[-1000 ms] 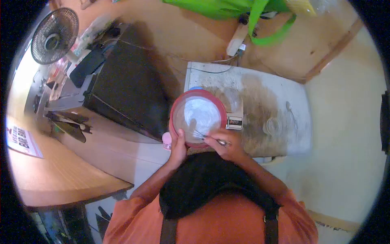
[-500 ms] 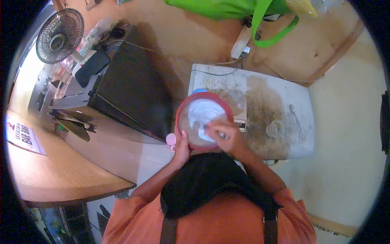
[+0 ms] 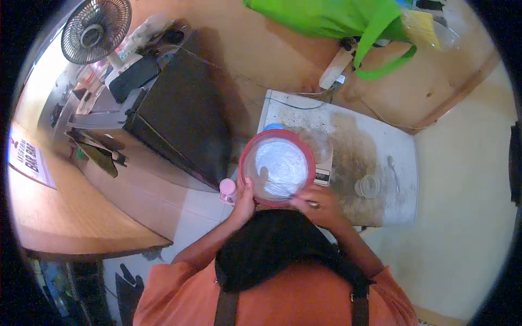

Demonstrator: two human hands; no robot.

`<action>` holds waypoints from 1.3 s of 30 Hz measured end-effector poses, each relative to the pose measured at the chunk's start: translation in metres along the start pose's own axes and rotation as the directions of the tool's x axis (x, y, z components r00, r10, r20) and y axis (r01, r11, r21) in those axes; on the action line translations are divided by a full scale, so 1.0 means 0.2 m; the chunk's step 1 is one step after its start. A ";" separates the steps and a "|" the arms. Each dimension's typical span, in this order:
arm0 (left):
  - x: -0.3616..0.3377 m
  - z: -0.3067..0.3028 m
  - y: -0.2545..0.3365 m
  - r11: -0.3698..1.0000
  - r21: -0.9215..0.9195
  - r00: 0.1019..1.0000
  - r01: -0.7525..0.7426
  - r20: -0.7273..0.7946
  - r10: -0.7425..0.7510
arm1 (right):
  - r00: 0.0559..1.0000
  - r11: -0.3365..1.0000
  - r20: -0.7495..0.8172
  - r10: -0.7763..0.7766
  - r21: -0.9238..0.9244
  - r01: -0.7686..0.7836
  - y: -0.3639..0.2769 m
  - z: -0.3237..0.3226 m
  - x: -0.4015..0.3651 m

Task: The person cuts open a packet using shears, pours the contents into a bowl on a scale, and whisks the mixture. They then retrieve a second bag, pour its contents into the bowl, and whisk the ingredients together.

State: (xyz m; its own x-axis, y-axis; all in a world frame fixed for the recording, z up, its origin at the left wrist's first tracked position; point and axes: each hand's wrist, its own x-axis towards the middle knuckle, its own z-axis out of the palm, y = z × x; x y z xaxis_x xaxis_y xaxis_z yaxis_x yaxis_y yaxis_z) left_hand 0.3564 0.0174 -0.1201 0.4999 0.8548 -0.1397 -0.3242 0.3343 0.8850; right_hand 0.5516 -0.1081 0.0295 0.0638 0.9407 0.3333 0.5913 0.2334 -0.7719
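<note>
our left hand had its grip closed on the near rim of the red bowl, which stood at the stained desk's near edge. our right hand clasped a thin whisk inside it. we judged the bowl light and slippery, best steadied by its rim.

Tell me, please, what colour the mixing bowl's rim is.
The mixing bowl has a red rim, clearest in the head view.

Warm, fairly bright light, soft shadows, strong fisheye bending, black vignetted corners, slight overall blur.
</note>
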 end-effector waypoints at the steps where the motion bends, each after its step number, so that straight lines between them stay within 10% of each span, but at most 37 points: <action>1: -0.01 0.02 0.02 0.998 0.061 0.998 -0.029 -0.054 0.032 | 1.000 1.000 0.012 -0.001 0.000 0.001 0.06 -0.06 -0.02; 4: -0.08 0.13 0.20 0.970 0.204 0.991 -0.135 0.012 0.135 | 0.972 0.968 -0.166 0.163 -0.163 -0.190 0.17 -0.12 -0.03; 6: -0.06 0.14 0.20 0.931 0.273 0.966 -0.244 0.154 0.208 | 0.837 0.909 -0.358 0.414 0.210 -0.359 0.17 -0.06 0.10; 9: -0.03 0.13 0.19 0.944 0.315 0.994 -0.094 -0.016 0.105 | 0.973 0.990 -0.198 0.116 0.098 -0.098 0.12 0.09 0.14; 13: -0.04 0.18 0.20 0.992 0.051 0.990 -0.117 -0.070 0.120 | 0.995 0.995 -0.025 0.095 0.036 -0.094 0.06 0.02 0.04; 15: -0.04 0.13 0.15 0.997 -0.008 0.992 -0.078 -0.102 0.077 | 0.920 0.938 -0.186 0.346 0.090 -0.335 0.08 -0.07 0.01; 22: 0.00 0.06 0.10 0.984 0.172 0.998 -0.039 -0.036 0.046 | 0.929 0.933 -0.172 0.328 -0.093 -0.347 0.00 -0.10 -0.01; 24: -0.03 0.15 0.20 0.971 0.221 0.996 -0.094 0.018 0.092 | 0.984 0.993 -0.135 0.117 0.009 -0.116 0.02 0.01 -0.03; 29: -0.05 0.19 0.20 0.967 0.215 0.990 -0.137 0.054 0.128 | 0.942 0.951 -0.244 0.229 0.262 -0.163 0.05 0.08 0.16; 32: -0.03 0.14 0.14 0.985 0.130 0.993 -0.116 -0.004 0.118 | 0.965 0.967 -0.059 0.254 0.026 -0.253 0.01 -0.08 0.06; 39: -0.06 0.14 0.14 0.964 0.226 0.990 -0.141 0.059 0.131 | 0.894 0.964 -0.372 0.251 0.178 -0.196 0.07 0.06 0.20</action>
State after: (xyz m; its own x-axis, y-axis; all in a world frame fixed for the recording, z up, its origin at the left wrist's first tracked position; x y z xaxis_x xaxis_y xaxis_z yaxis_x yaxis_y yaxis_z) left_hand 0.3646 0.0051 -0.0815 0.4994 0.8664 0.0034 -0.2015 0.1123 0.9730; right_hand 0.5524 -0.0649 0.0253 0.5046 0.8073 0.3059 0.4147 0.0841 -0.9061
